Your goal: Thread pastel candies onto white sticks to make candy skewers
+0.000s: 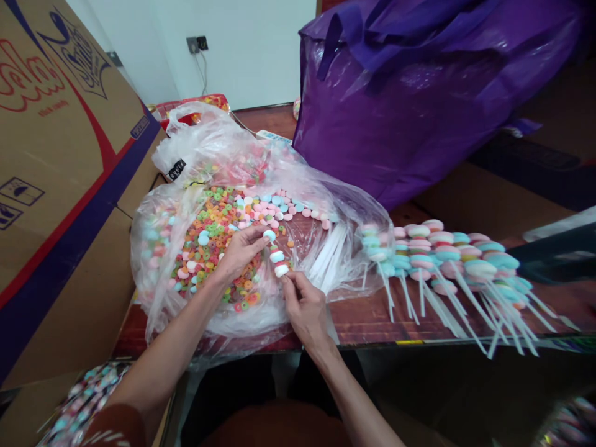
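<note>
In the head view my right hand [305, 304] pinches the lower end of a candy skewer [278, 257], which is tilted upright. Pale marshmallow discs and small coloured gummy rings are threaded along it. At its top end, my left hand [243, 248] has a light blue and white marshmallow [269, 236] between thumb and fingertips. Whether that marshmallow sits on the stick's tip cannot be made out. Beneath both hands, a clear plastic bag [261, 320] lies spread open with loose gummy rings [214, 217] and pink, blue and white marshmallows [265, 208].
White sticks [328, 254] lie at the bag's right side. Several filled skewers [465, 261] are piled along the wooden table [363, 326] to the right. A large cardboard box [60, 155] stands left, a purple bag [395, 118] behind. Wrapped candy [88, 403] fills a box at lower left.
</note>
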Demonstrator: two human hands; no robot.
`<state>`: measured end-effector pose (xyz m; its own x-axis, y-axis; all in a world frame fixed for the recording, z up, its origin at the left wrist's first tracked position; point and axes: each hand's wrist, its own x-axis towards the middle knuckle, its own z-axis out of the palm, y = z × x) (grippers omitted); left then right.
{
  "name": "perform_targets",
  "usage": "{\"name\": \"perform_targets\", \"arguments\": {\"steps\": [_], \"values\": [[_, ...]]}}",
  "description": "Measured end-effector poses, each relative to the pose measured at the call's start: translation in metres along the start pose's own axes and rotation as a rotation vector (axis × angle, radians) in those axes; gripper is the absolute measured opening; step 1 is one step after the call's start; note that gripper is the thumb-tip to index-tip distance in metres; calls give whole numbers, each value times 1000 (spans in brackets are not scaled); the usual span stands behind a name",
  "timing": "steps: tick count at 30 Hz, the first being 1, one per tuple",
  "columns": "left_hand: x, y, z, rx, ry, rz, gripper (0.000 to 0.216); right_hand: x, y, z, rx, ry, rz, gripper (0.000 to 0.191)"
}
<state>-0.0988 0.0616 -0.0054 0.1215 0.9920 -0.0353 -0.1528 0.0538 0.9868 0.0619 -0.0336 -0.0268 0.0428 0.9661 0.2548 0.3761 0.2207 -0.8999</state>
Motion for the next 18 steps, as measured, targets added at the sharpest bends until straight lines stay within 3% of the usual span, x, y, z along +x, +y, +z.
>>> {"name": "perform_targets", "arguments": {"steps": [18], "values": [[-3, -2, 3, 54, 37, 60, 28, 1, 1, 1, -21, -4, -1, 26]]}}
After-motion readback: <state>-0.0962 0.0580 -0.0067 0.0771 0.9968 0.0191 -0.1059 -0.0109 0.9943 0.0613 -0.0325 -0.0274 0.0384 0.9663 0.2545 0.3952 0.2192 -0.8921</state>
